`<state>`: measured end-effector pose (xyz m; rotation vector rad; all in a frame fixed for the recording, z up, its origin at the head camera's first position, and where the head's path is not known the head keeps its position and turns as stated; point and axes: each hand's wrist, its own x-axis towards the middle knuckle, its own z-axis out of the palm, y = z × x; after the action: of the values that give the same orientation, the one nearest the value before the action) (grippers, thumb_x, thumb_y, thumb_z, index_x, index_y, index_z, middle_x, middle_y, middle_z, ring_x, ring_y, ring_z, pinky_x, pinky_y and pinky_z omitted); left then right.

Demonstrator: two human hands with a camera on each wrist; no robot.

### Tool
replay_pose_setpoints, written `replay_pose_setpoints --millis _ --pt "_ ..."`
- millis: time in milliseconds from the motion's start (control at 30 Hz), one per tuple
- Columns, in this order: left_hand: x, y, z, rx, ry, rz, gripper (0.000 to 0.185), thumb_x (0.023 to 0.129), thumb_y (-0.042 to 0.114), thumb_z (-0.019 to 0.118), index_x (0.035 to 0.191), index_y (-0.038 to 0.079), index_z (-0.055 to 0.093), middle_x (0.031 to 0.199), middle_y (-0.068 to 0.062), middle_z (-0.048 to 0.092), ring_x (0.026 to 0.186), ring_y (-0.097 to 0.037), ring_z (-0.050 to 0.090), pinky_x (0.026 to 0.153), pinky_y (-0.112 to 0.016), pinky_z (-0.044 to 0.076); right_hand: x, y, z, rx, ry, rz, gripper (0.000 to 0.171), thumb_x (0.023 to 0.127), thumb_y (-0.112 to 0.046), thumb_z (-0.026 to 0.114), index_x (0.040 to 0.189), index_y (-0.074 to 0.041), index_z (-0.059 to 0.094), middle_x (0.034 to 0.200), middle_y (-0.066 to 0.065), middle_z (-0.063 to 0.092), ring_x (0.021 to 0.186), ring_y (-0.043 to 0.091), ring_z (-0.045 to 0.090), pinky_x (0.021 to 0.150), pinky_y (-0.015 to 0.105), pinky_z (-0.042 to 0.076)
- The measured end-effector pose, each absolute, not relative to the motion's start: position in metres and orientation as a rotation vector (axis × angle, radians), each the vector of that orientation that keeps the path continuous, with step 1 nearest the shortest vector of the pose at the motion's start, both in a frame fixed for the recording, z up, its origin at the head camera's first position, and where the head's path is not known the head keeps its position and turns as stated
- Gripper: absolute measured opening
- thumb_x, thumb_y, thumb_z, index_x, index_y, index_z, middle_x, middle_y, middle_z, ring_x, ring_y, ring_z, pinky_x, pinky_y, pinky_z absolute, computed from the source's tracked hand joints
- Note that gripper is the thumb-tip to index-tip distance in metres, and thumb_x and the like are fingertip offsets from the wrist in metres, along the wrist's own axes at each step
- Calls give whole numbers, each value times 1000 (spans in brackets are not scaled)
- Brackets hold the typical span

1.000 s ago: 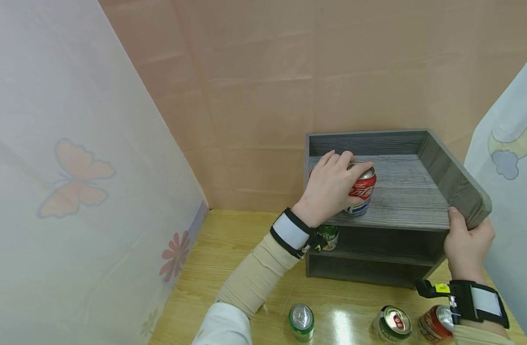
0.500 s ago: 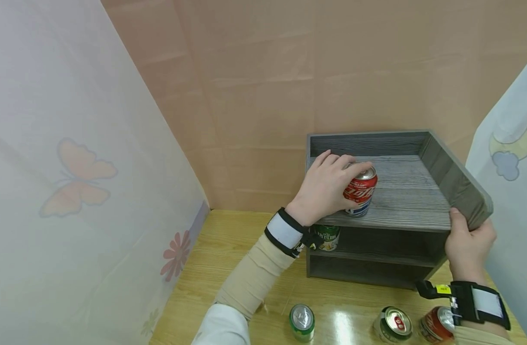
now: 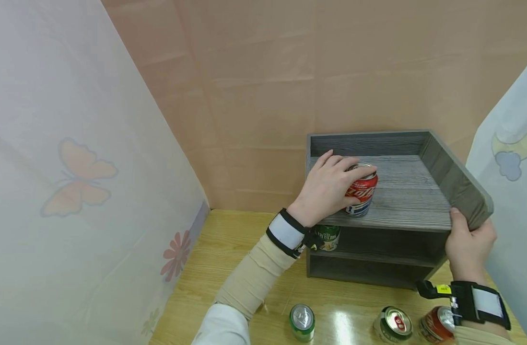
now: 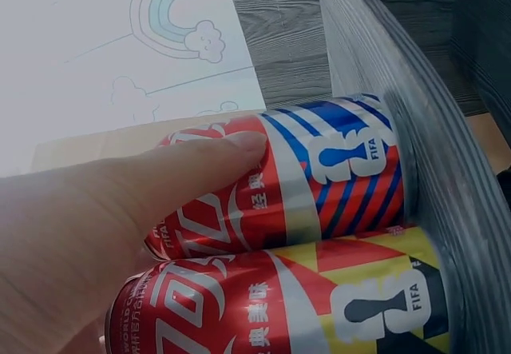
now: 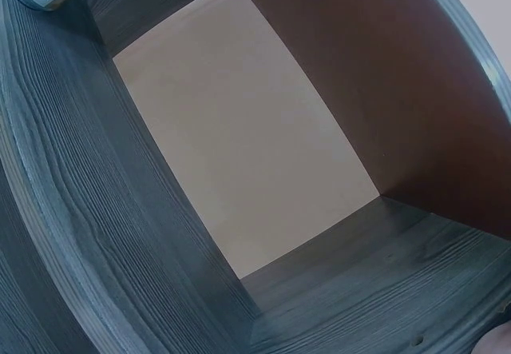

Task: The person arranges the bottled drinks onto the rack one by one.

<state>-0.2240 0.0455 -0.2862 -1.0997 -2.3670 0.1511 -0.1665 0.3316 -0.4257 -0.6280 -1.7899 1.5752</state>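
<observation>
On the top board of a grey wooden shelf (image 3: 412,194), my left hand (image 3: 325,189) holds a red cola can (image 3: 361,194) that stands upright. The thumb lies along this can's blue-striped side (image 4: 335,162) in the left wrist view. Right beside it is a second red can (image 4: 303,306) with a yellow and black base, hidden by the hand in the head view. My right hand (image 3: 469,247) grips the shelf's right front edge, thumb on the top board. A green can (image 3: 328,237) stands at the left of the middle compartment.
On the wooden table (image 3: 241,230) in front of the shelf stand a green can (image 3: 302,322), a gold-topped can (image 3: 393,324) and a red can (image 3: 437,323), the last partly behind the right wrist strap. A brown backdrop hangs behind, with printed white sheets at both sides.
The left hand has shifted slightly left, showing more of the red cola can's front. The right hand and the shelf look steady.
</observation>
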Motion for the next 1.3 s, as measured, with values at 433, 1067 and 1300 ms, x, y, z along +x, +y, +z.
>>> replay_pose_setpoints --millis 433,1067,1300 --pt "-225 47 -290 -1050 -2327 133 74 83 64 75 148 36 55 139 5 58 129 -18 50 119 -44 20 -166 331 -424 -625 -1788 1575 24 104 -24 57 127 -23 64 104 -12 59 93 2 53 82 17 37" --pt "-224 47 -293 -1037 -2353 85 73 83 61 77 147 34 56 138 3 57 128 -17 51 120 -44 18 -168 331 -426 -627 -1811 1561 25 105 -24 56 130 -24 63 106 -13 58 95 2 52 84 18 36" --pt "-224 46 -294 -1033 -2312 79 78 82 63 76 149 30 53 145 -2 52 131 -21 50 120 -43 18 -168 331 -426 -625 -1810 1561 25 105 -24 57 129 -24 63 105 -13 58 93 2 53 83 18 36"
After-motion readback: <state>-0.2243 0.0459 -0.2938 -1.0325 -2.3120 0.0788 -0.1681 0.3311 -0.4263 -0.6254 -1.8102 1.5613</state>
